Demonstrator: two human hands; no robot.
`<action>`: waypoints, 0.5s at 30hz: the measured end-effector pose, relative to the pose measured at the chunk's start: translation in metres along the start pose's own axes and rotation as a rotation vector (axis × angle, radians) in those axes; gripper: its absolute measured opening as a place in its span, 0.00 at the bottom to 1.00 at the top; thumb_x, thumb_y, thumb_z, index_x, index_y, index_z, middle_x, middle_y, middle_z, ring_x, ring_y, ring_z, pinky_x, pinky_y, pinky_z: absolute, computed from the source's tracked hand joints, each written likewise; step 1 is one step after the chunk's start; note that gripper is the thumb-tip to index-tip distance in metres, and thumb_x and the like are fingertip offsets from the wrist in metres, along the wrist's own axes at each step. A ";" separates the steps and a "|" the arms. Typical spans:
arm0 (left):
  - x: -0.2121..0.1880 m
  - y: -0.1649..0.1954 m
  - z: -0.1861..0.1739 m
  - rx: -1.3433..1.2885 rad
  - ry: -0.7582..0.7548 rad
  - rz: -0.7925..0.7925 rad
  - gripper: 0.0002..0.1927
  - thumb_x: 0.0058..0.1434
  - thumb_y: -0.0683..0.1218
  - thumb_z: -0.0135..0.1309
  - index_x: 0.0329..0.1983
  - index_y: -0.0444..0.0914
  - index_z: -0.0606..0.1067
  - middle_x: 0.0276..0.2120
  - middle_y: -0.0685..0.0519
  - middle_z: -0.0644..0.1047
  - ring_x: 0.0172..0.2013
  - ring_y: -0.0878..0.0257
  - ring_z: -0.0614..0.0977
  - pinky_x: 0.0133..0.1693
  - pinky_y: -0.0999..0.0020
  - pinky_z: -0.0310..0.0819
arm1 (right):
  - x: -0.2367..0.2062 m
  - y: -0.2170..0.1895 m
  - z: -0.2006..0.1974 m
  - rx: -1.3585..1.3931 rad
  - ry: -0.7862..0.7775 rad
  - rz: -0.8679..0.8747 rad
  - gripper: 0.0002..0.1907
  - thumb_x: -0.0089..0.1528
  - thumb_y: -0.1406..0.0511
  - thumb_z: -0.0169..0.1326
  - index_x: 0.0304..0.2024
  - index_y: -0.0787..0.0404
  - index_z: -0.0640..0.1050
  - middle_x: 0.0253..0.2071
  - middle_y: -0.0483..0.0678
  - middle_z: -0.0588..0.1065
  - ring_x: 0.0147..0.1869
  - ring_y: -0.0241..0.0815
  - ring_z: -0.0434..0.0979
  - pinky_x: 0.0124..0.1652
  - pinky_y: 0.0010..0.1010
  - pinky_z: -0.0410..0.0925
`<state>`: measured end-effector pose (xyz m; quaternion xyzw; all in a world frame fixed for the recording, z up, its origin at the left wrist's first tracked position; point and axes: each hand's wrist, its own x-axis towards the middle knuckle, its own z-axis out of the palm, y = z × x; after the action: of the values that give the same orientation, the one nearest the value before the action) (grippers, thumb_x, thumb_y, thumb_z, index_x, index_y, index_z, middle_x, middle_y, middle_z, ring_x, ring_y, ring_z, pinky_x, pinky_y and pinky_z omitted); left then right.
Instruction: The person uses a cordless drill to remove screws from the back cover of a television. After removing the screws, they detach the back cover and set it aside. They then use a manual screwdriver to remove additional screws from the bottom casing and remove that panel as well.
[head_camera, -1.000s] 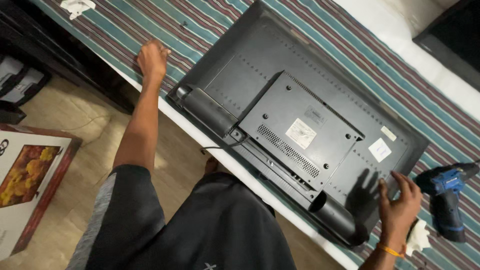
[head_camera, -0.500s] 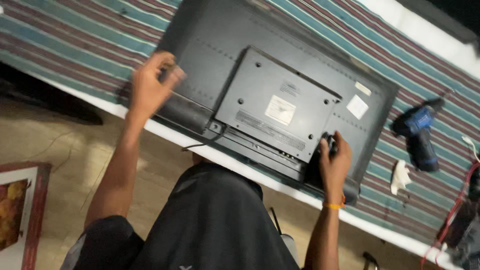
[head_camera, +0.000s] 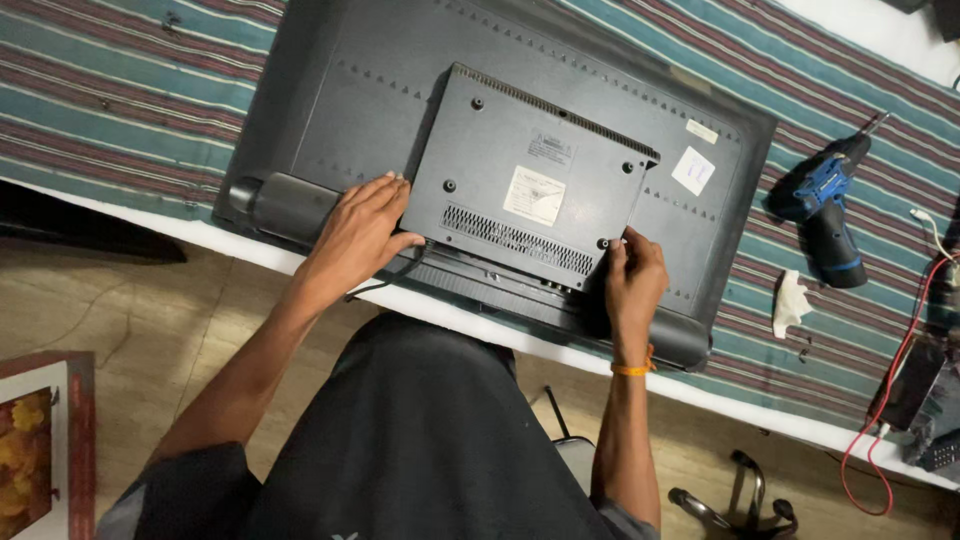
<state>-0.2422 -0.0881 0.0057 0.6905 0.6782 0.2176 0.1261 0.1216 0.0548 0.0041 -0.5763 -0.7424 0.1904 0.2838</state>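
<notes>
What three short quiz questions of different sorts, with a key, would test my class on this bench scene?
1. True or false: the TV lies screen down on the striped cloth.
2. Which tool lies to the right of the TV? A) hammer B) blue drill C) pliers
3. Fill in: the right hand touches the lower right ______ of the raised back panel.

Key
1. True; only its dark back shows.
2. B.
3. Corner. The left hand rests at the panel's lower left edge, beside the TV's rounded foot.
</notes>
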 end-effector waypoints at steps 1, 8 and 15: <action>-0.002 0.001 0.002 -0.016 0.017 0.000 0.38 0.61 0.57 0.61 0.64 0.25 0.69 0.61 0.35 0.73 0.66 0.44 0.70 0.65 0.50 0.61 | -0.001 0.000 0.000 -0.004 0.007 -0.007 0.13 0.68 0.66 0.58 0.53 0.67 0.80 0.41 0.55 0.76 0.42 0.46 0.77 0.42 0.36 0.70; -0.009 0.001 0.003 -0.108 0.136 0.002 0.35 0.61 0.56 0.62 0.63 0.26 0.71 0.56 0.37 0.77 0.58 0.43 0.77 0.60 0.52 0.67 | -0.004 -0.010 0.000 0.103 0.024 0.100 0.14 0.67 0.67 0.58 0.54 0.66 0.81 0.36 0.52 0.73 0.37 0.41 0.72 0.38 0.31 0.66; -0.007 -0.002 0.002 -0.158 0.096 -0.046 0.36 0.59 0.57 0.64 0.63 0.29 0.73 0.55 0.41 0.78 0.54 0.45 0.79 0.57 0.52 0.68 | -0.002 0.002 -0.009 0.290 -0.045 0.105 0.16 0.68 0.67 0.58 0.56 0.67 0.80 0.38 0.46 0.72 0.40 0.34 0.70 0.41 0.26 0.66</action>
<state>-0.2428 -0.0950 0.0021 0.6513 0.6800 0.3003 0.1525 0.1290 0.0525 0.0093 -0.5627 -0.6822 0.3229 0.3372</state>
